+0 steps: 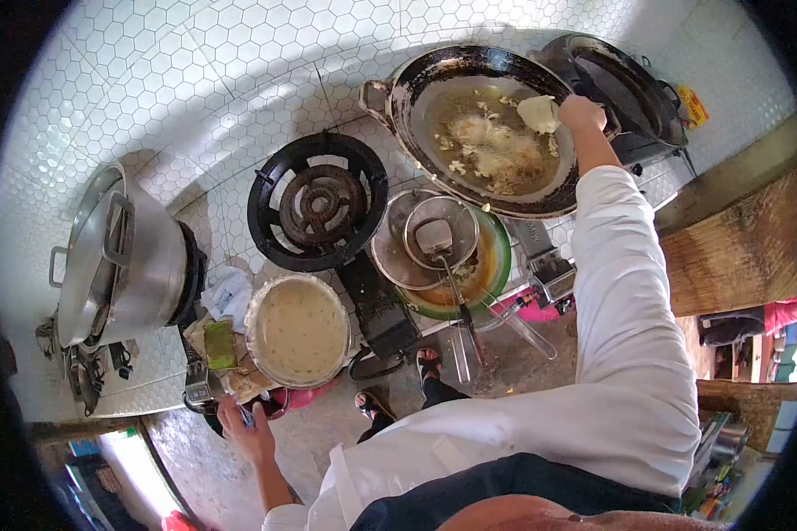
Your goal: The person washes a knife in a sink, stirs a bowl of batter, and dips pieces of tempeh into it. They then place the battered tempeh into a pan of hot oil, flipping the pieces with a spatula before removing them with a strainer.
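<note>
My right hand (584, 115) is closed on a pale, batter-coated piece (538, 115), which it holds over the right side of a large wok (421, 152). In the wok, bubbling oil (452, 115) surrounds a frying batter-coated mass (491, 146) and small loose crumbs. Low at the counter's front edge, my left hand (250, 431) has curled fingers around something small and bluish that I cannot make out. A bowl of pale batter with green flecks (298, 329) stands just above and to the right of that hand.
An unlit black burner (317, 202) sits left of the wok. A strainer and spatula (436, 237) rest on a green-rimmed basin (496, 265). Large metal pots (142, 265) stand at left, a dark pan (624, 84) at far right. A green sponge (220, 345) lies beside the batter.
</note>
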`<state>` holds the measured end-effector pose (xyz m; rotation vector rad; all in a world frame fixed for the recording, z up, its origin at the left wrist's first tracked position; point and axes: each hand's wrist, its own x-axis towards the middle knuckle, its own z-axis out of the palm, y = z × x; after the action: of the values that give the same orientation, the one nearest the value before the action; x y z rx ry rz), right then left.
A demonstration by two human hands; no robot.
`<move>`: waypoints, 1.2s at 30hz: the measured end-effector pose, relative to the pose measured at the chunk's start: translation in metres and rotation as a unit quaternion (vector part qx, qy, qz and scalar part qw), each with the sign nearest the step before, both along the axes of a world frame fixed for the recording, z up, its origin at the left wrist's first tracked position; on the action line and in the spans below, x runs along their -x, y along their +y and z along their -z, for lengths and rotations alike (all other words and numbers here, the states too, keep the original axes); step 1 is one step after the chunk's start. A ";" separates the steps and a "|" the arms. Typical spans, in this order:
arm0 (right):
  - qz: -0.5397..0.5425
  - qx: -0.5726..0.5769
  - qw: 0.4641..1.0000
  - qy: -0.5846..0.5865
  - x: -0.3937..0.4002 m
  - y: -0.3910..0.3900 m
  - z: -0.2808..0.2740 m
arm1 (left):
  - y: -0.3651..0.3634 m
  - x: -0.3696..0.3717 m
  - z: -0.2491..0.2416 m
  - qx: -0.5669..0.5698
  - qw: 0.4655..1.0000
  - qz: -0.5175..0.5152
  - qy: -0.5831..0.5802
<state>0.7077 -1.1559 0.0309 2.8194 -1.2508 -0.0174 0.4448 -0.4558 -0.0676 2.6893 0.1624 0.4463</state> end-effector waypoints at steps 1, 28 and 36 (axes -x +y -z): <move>-0.024 0.018 0.999 0.015 0.000 0.004 -0.002 | -0.009 0.000 0.001 -0.004 1.000 -0.019 0.025; -0.158 -0.554 0.811 -0.104 0.138 0.266 -0.014 | 0.066 -0.029 0.027 0.156 0.986 -0.039 0.037; -0.302 -0.338 0.891 0.024 0.164 0.415 0.145 | 0.081 -0.106 0.056 -0.110 0.990 0.060 0.057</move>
<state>0.5440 -0.7406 -0.1139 3.6294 -0.3163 -0.5971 0.5508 -0.3745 -0.1231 2.9220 -0.0193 0.2883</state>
